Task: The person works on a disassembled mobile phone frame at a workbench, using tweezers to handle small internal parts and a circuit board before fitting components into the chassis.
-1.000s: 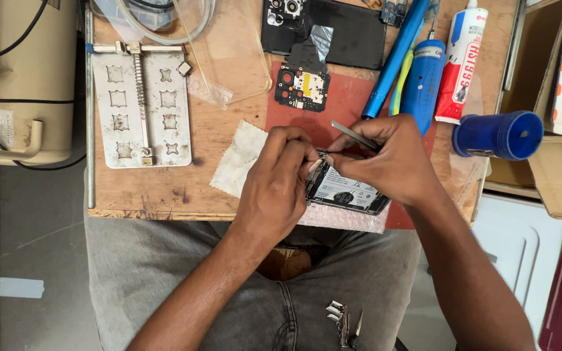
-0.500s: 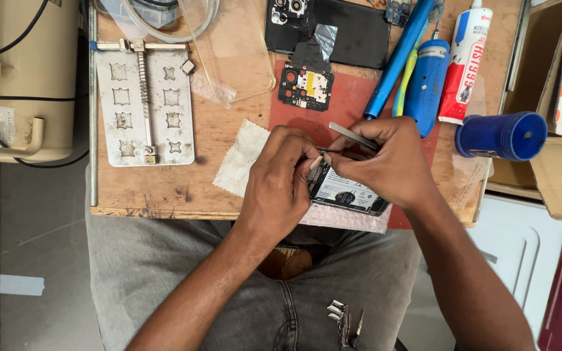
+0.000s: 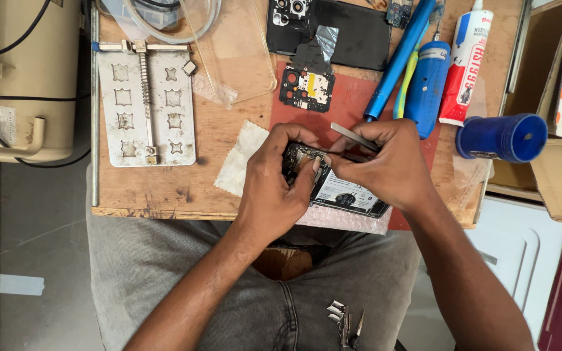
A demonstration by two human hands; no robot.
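Showing almost no shift from the earlier views, both hands remain over the opened smartphone (image 3: 346, 192) at the near edge of the wooden table (image 3: 164, 188), so the fine work inside the phone appears ongoing. Left hand (image 3: 274, 188) curls closed around the phone's upper end, steadying it. Right hand (image 3: 385, 166) pinches metal tweezers (image 3: 352, 135), tips aimed at the exposed board. Above lie a black back cover (image 3: 352, 39), a blue screwdriver (image 3: 398, 58) and a small circuit board (image 3: 307, 88).

Your wooden workbench (image 3: 164, 188) carries a metal jig plate (image 3: 146, 104) left of your hands (image 3: 333, 175), a white cloth (image 3: 242, 159) beside them, blue cylinder (image 3: 502, 136) off right.
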